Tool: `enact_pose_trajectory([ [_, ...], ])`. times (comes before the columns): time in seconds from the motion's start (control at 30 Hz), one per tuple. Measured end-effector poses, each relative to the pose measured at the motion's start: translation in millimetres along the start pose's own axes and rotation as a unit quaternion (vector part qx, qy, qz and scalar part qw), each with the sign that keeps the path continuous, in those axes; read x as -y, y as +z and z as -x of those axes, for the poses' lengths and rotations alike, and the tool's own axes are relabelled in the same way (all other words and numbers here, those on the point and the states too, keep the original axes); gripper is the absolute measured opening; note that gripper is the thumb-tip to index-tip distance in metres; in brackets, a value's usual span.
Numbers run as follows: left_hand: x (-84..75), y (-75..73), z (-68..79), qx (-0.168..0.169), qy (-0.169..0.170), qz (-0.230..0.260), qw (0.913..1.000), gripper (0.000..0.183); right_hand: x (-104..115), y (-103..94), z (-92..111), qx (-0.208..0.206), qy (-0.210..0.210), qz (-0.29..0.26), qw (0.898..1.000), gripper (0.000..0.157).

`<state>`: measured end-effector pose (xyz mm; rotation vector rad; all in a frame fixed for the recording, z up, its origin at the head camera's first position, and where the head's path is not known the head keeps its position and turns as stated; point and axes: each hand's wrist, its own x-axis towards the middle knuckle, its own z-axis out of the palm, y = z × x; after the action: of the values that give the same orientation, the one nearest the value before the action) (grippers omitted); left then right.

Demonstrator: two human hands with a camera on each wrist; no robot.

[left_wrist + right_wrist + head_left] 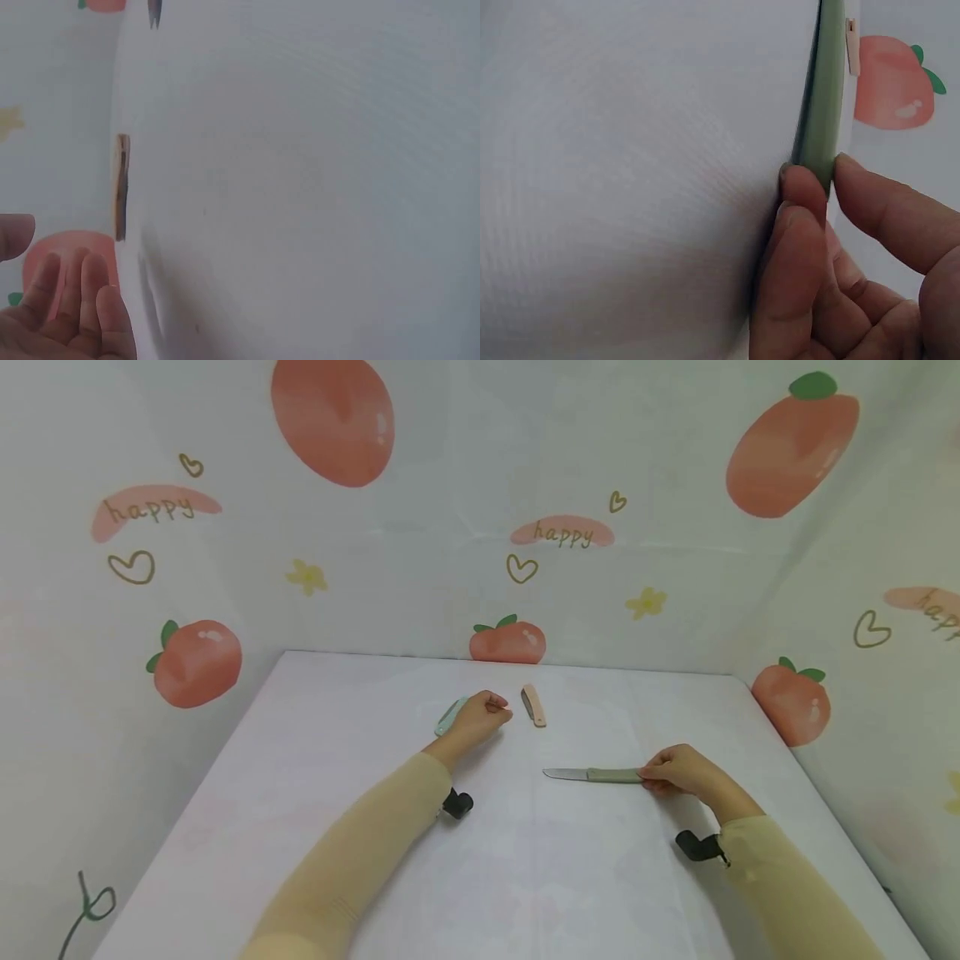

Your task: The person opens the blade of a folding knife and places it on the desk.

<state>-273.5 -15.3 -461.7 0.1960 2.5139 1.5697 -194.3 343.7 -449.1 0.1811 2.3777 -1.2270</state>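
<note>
My right hand (684, 773) pinches the butt end of a green-handled folding knife (613, 775) between thumb and fingers. Its blade is unfolded and points left, low over the table. The right wrist view shows the green handle (825, 90) up close. Farther back, my left hand (478, 720) holds nothing, thumb apart from loosely bent fingers (72, 289). A mint-coloured folding knife (447, 718) lies beside that hand, partly covered by it. To the hand's right is a peach-coloured folding knife (535, 707), folded, also visible in the left wrist view as a thin strip (121, 187).
Under everything is a white-covered table (570, 893), its back edge meeting a curtain (435, 527) printed with peaches and hearts. Black wrist cameras, left (457, 803) and right (697, 846), stick out at both sleeve cuffs.
</note>
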Motion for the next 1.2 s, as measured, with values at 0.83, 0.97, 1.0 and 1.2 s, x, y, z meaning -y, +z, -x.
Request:
enact_pose_trajectory([
  [0.83,-23.2,49.8,-26.3,-0.033,-0.07,-0.103,0.9917,0.059,37,-1.7,23,-0.008,-0.049,0.085,0.995,0.034],
  [0.97,-25.8,55.5,-28.8,-0.049,-0.075,-0.184,0.9787,0.066,47,3.6,25,0.001,-0.063,0.085,0.994,0.035],
  [1.0,-26.8,56.9,-28.9,-0.053,-0.074,-0.204,0.9749,0.066,49,4.8,25,0.002,-0.066,0.086,0.994,0.036],
  [1.2,-31.5,57.3,-29.2,-0.06,-0.058,-0.231,0.9695,0.05,61,9.0,25,0.007,-0.085,0.099,0.991,0.035],
])
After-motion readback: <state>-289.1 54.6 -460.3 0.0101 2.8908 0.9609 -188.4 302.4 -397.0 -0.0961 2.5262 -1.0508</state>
